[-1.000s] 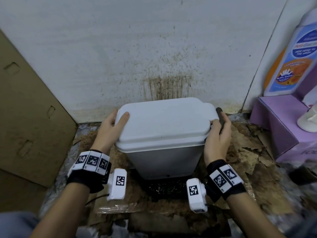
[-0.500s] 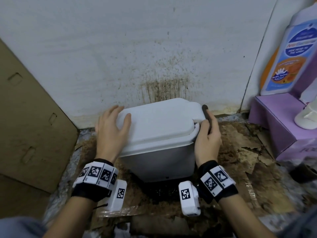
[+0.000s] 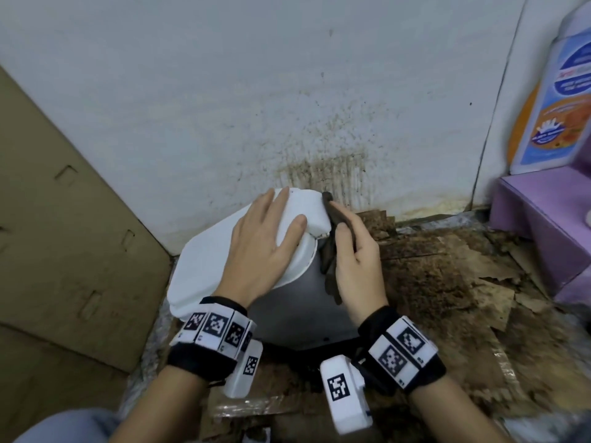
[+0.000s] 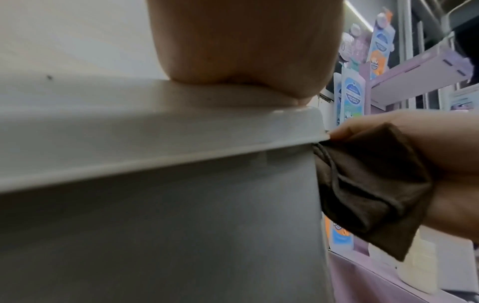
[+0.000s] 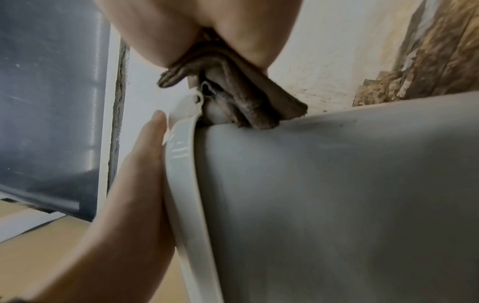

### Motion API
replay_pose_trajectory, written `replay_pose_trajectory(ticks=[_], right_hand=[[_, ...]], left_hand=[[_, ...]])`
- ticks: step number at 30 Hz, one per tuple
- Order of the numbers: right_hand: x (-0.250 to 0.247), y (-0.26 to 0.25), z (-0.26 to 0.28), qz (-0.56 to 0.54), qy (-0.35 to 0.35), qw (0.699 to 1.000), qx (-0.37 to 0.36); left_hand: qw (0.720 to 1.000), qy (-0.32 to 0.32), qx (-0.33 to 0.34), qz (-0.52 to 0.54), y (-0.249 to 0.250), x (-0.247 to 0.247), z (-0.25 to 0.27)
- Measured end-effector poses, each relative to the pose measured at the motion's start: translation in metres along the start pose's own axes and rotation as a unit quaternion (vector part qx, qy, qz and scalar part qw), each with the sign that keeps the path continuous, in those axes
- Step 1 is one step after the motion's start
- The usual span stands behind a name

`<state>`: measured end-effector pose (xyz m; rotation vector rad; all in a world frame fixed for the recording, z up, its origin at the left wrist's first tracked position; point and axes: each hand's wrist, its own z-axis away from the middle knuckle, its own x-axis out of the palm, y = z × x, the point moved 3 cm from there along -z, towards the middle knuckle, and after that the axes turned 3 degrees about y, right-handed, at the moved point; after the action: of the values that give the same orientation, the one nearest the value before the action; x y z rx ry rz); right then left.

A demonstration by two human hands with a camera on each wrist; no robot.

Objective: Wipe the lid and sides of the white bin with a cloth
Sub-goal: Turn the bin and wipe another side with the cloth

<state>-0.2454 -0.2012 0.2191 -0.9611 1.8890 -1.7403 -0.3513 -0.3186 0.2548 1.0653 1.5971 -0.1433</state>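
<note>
The white bin [image 3: 297,305] stands on the floor by the wall, turned at an angle, its lid [image 3: 204,260] closed. My left hand [image 3: 265,241] lies flat on the lid's far right part, fingers straight. My right hand [image 3: 355,263] holds a dark brown cloth [image 3: 329,266] against the bin's right side, just under the lid rim. In the left wrist view the cloth [image 4: 362,190] hangs bunched from the right hand [image 4: 445,155] at the bin's corner [image 4: 298,205]. The right wrist view shows the cloth [image 5: 241,96] pinched between thumb and fingers, pressed to the bin's side [image 5: 337,194].
A stained white wall [image 3: 287,91] rises right behind the bin. A large cardboard sheet [image 3: 57,235] leans at the left. At the right are a purple box [image 3: 543,225] and a tall bottle-shaped display [image 3: 553,100]. Torn brown cardboard [image 3: 447,282] covers the floor.
The bin has turned so its right end now points at the wall. My left hand slid from the lid's left edge onto its top. My right hand carried the cloth along the side.
</note>
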Motion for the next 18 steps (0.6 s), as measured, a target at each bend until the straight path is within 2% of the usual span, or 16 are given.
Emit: replay_pose_trajectory(ticks=[4, 8, 11, 14, 18], right_hand=[[0.0, 0.007, -0.01, -0.029, 0.018, 0.999, 0.019], [-0.004, 0.011, -0.014, 0.014, 0.07, 0.997, -0.006], [0.005, 0.014, -0.012, 0.061, 0.037, 0.997, -0.02], [0.026, 0.023, -0.003, 0.127, -0.037, 0.991, -0.013], [0.045, 0.027, 0.011, 0.127, -0.084, 0.988, 0.018]], left_hand=[[1.0, -0.001, -0.007, 0.024, -0.015, -0.008, 0.002], [0.999, 0.003, -0.016, 0.041, -0.026, -0.013, 0.004], [0.998, 0.007, -0.015, 0.053, -0.031, -0.015, 0.005], [0.998, 0.012, -0.013, 0.054, -0.033, -0.015, 0.005], [0.998, 0.021, -0.015, 0.061, -0.036, -0.017, 0.006]])
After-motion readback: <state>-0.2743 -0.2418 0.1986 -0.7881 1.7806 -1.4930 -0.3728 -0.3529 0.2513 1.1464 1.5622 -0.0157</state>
